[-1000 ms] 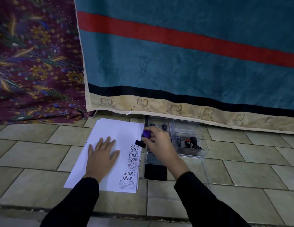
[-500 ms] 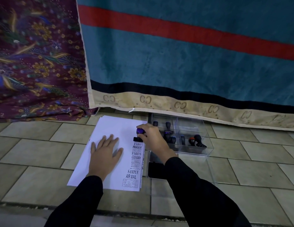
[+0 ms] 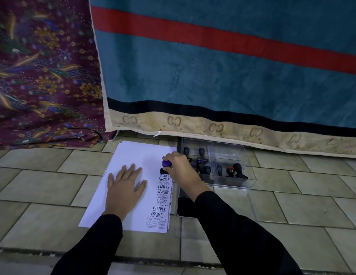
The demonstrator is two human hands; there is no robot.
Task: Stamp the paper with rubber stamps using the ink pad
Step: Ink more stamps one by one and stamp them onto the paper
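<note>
A teal blanket with a red stripe (image 3: 213,76) hangs behind the tiled floor (image 3: 44,185). On the floor lies the white paper stack (image 3: 137,159), pinned by the flat, released left hand (image 3: 124,190). The right hand (image 3: 180,167) has its grip clenched on a purple-knobbed rubber stamp (image 3: 166,164), pressed above the printed column. Rocking could smear it. Below read FRAGILE, SAMPLE, AMENDED, AIR MAIL. The clear plastic stamp box (image 3: 228,165) sits just right of the grip.

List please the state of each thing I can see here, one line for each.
Left hand: flat on the paper, fingers spread.
Right hand: gripping the purple stamp.
Purple stamp: upright, base on the paper above FRAGILE.
Paper: stacked sheets, one column of prints along the right edge.
Clear box: open, stamps standing inside.
Ink pad: open, partly hidden by the sleeve.
</note>
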